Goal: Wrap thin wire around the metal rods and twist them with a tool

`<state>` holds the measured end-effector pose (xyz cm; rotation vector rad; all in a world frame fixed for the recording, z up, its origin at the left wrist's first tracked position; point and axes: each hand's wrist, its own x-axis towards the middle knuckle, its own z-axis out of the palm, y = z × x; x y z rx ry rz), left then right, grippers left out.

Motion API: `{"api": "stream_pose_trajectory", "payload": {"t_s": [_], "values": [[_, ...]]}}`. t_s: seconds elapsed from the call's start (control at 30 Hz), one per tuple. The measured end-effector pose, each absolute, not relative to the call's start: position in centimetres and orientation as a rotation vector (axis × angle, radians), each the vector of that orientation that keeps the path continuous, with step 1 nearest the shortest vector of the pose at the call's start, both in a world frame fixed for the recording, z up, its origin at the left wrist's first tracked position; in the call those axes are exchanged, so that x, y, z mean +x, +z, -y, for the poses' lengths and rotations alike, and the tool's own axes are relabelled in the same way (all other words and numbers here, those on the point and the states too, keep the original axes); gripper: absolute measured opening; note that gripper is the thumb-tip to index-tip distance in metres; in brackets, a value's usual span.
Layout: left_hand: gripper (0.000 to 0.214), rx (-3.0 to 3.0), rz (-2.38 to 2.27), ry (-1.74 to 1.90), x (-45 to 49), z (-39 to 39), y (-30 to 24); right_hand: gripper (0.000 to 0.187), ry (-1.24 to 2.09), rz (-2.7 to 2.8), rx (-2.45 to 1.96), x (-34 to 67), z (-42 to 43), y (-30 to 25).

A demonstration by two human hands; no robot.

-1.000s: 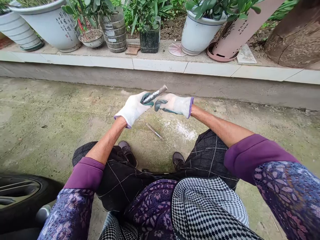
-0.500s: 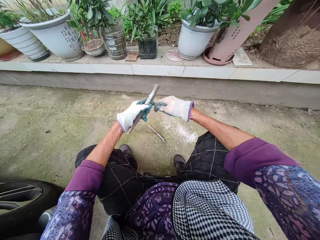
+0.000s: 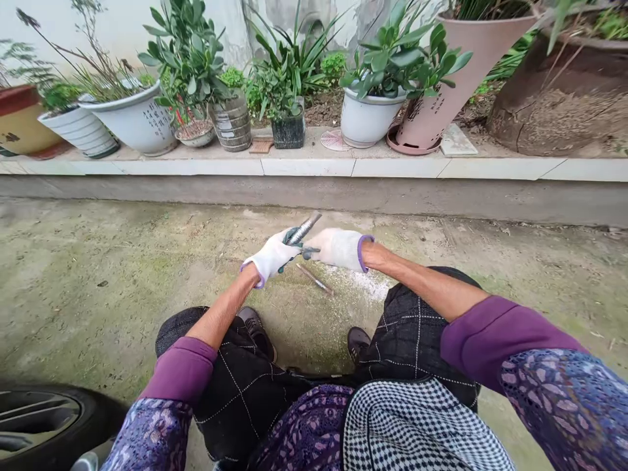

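My left hand [image 3: 275, 255], in a white glove with green-coated palm and fingers, is closed around a grey rod [image 3: 305, 229] wound with silvery wire near its upper end. The rod slants up and to the right, its lower part hidden by the hand. My right hand [image 3: 341, 250], gloved alike with a purple cuff, is beside it with fingertips pinched together close to the left fingers. Whatever those fingertips hold is too small to make out. Below the hands a thin stick [image 3: 315, 279] with a silvery section lies on the ground.
White powder [image 3: 367, 284] is scattered on the mossy concrete ground [image 3: 122, 261]. A tiled ledge [image 3: 304, 168] runs ahead, bearing several potted plants, among them a white pot [image 3: 367, 121] and a tall pink pot [image 3: 432, 111]. A car wheel [image 3: 53, 422] is at lower left.
The camera view has tilted up, so the scene sits lower. The rod leans more to the right, and the right hand has come closer to the left, its fingers still pinched.
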<state>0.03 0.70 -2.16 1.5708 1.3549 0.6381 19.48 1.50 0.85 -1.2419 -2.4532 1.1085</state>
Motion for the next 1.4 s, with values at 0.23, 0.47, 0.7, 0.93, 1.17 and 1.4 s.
{"api": "stream_pose_trajectory", "payload": {"t_s": [0.23, 0.47, 0.7, 0.93, 1.17, 1.4], "values": [[0.056, 1.083, -0.974, 1.014, -3.5, 0.2, 5.3, 0.021, 1.296, 2.248, -1.305, 19.7, -2.7, 1.5], [0.050, 1.251, -1.074, 1.051, -2.4, 0.2, 7.8, 0.039, 1.422, 1.921, -1.087, 23.4, -4.8, 2.4], [0.042, 1.362, -1.045, 0.842, 4.0, 0.1, 5.1, 0.056, 1.706, 1.669, -0.679, 23.2, -4.0, 2.8], [0.048, 1.484, -1.132, 0.874, 5.5, -0.5, 3.0, 0.049, 1.562, 1.758, -0.950, 23.0, -4.1, 2.3], [0.044, 1.392, -1.099, 0.809, 5.5, 0.6, 4.8, 0.045, 1.501, 1.636, -1.046, 23.8, -2.8, 4.2], [0.066, 1.126, -0.601, 0.332, 3.7, 3.3, 4.9, 0.047, 1.589, 1.635, -0.820, 25.8, -1.7, 4.8]]}}
